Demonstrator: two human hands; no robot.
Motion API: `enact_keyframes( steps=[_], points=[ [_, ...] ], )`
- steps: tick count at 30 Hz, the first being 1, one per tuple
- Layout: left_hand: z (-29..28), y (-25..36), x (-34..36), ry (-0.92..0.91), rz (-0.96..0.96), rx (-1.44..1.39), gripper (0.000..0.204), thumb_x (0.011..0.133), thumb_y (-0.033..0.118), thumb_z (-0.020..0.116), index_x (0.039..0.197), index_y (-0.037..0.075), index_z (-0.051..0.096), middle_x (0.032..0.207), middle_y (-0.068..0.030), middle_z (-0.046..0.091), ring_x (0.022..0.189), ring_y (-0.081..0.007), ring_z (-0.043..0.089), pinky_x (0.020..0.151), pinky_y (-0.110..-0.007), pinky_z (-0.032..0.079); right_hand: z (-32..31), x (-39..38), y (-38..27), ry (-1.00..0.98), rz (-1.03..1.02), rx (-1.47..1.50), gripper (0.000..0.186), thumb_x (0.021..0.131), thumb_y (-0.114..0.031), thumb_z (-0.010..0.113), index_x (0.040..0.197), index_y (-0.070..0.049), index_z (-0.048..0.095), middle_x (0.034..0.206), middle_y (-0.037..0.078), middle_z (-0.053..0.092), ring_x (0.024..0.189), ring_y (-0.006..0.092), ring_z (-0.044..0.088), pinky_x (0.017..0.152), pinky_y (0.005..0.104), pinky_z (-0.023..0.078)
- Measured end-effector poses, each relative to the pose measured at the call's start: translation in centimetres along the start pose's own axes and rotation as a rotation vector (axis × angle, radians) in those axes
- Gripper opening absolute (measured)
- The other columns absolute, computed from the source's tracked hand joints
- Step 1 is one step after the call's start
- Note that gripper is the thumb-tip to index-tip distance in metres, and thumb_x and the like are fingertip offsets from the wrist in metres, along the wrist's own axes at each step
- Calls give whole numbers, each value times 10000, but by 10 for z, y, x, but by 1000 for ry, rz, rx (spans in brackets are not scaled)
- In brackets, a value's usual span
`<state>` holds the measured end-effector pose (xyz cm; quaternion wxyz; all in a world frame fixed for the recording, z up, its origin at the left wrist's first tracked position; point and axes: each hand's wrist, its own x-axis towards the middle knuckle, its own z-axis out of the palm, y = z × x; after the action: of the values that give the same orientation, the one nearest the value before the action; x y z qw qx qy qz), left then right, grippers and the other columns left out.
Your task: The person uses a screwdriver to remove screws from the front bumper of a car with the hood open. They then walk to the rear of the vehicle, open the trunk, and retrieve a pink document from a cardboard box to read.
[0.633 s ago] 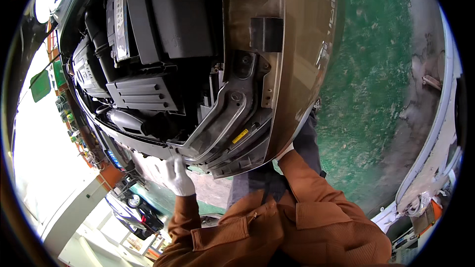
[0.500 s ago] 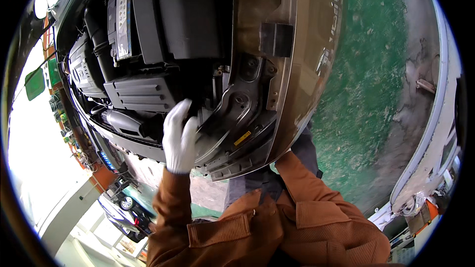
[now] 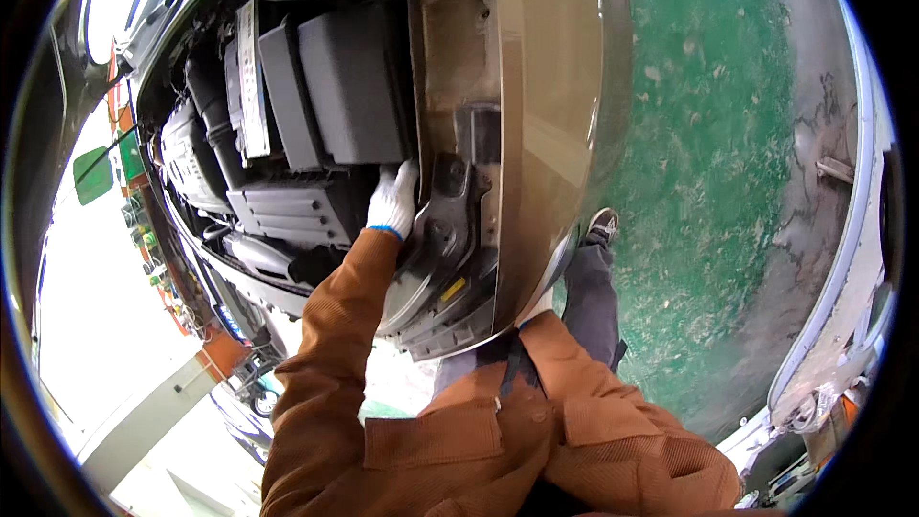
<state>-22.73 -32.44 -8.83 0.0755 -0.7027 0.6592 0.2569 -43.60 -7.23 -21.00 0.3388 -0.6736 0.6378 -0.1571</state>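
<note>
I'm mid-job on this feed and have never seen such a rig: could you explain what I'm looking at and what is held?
There is no machine here: these are a person's own arms, in brown sleeves. A fisheye camera worn on the head looks down, so straight edges bend near the rim.

In front is an open car engine bay. It contains a black box-shaped cover and a ribbed black cover. To the right are a gold-brown fender and the green floor.

The left hand, in a white glove, reaches to the near end of the box-shaped cover; I can't tell whether it grips anything. The right sleeve runs to the fender's lower edge, where the hand can't be made out.
</note>
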Motion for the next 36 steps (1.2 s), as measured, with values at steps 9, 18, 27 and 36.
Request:
enact_keyframes(
  steps=[9, 18, 27, 36],
  points=[
    [37, -34, 14, -16, -378, -950, 491, 1085, 400, 457, 1307, -14, 600, 1275, -199, 664, 1140, -337, 639, 982, -403, 490, 84, -47, 23, 31, 659, 1967, 478, 1082, -353, 389, 1456, -72, 490, 1451, 130, 537, 1333, 304, 492, 1135, 406, 369],
    [-22, -16, -11, -139, -722, -1243, 461, 1078, 406, 475, 1355, 58, 598, 1296, -106, 640, 1178, -288, 598, 979, -441, 493, 37, -13, -19, 138, 922, 2686, 456, 1079, -390, 396, 1319, -76, 623, 1324, 136, 650, 1218, 326, 596, 1058, 442, 463],
    [-53, 49, -27, -78, -756, -1084, 412, 1081, 338, 472, 1315, 25, 600, 1206, -89, 643, 1042, -214, 609, 857, -354, 483, -30, 3, -15, 136, 1311, 2978, 526, 1085, -413, 412, 1454, -45, 490, 1447, 158, 564, 1321, 357, 535, 1126, 470, 421],
    [-47, 63, -32, -132, -515, -933, 364, 1085, 271, 468, 1275, -9, 603, 1117, -71, 645, 905, -139, 619, 736, -267, 473, 61, -31, -1, 236, 982, 4253, 506, 1095, -419, 383, 1442, -85, 537, 1471, 144, 556, 1330, 322, 515, 1137, 405, 395]
  ],
)
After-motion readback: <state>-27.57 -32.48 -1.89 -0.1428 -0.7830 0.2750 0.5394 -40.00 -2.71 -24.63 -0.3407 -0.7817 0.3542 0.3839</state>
